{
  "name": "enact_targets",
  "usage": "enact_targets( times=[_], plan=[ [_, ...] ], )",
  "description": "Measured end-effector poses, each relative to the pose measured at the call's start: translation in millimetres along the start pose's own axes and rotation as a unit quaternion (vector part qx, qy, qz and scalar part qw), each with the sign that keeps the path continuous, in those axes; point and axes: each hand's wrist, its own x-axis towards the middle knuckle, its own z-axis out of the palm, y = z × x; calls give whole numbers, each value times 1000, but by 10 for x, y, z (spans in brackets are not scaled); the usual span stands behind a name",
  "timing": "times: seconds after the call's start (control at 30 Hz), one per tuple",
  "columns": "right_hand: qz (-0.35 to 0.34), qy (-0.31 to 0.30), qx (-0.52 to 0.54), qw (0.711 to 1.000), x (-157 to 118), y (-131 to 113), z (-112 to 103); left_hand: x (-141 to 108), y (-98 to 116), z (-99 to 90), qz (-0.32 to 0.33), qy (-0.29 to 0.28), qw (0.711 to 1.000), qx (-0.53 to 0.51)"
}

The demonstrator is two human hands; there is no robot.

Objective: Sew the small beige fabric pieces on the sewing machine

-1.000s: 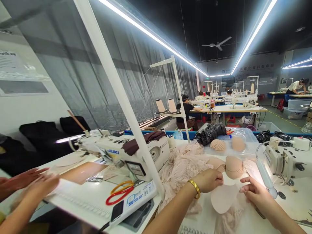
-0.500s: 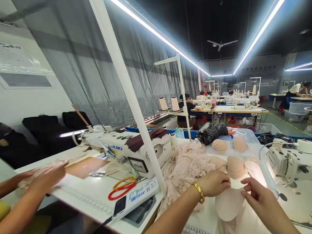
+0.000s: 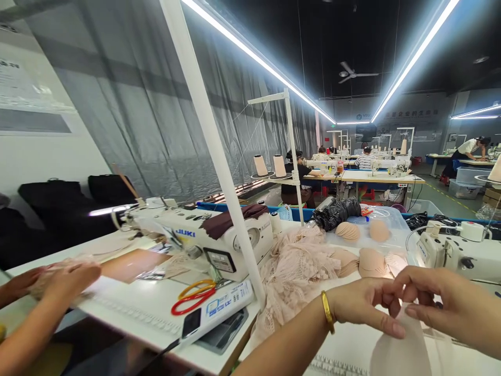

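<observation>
My left hand, with a gold bracelet on its wrist, is closed with thumb and fingers at the top edge of a pale bra cup. Touching it, my right hand pinches the same cup near its upper tip. The cup hangs below both hands, its lower edge cut off by the frame. Just beyond the hands lie beige bra cups on the table. Beside my left forearm a heap of pale lace fabric spreads out.
A sewing machine stands at the right, another at the left behind a white post. A co-worker's hands hold lace at far left. Scissors lie on that table. A plastic bin lid carries more cups.
My hands have come closer together and moved right in the view, with the cup between them. The view has shifted slightly. The co-worker's hands still hold lace.
</observation>
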Motion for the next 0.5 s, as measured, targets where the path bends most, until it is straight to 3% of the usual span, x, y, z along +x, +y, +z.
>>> enact_targets(
  times=[0.17,0.37,0.5],
  plan=[
    [-2,-14,-8,1000,-59,1,-118,1,-17,93,-14,16,999,28],
    [8,48,1,999,-94,120,-166,-71,169,134,34,122,975,180],
    [26,113,-36,993,-68,291,-145,-205,102,35,-47,139,975,165]
  ],
)
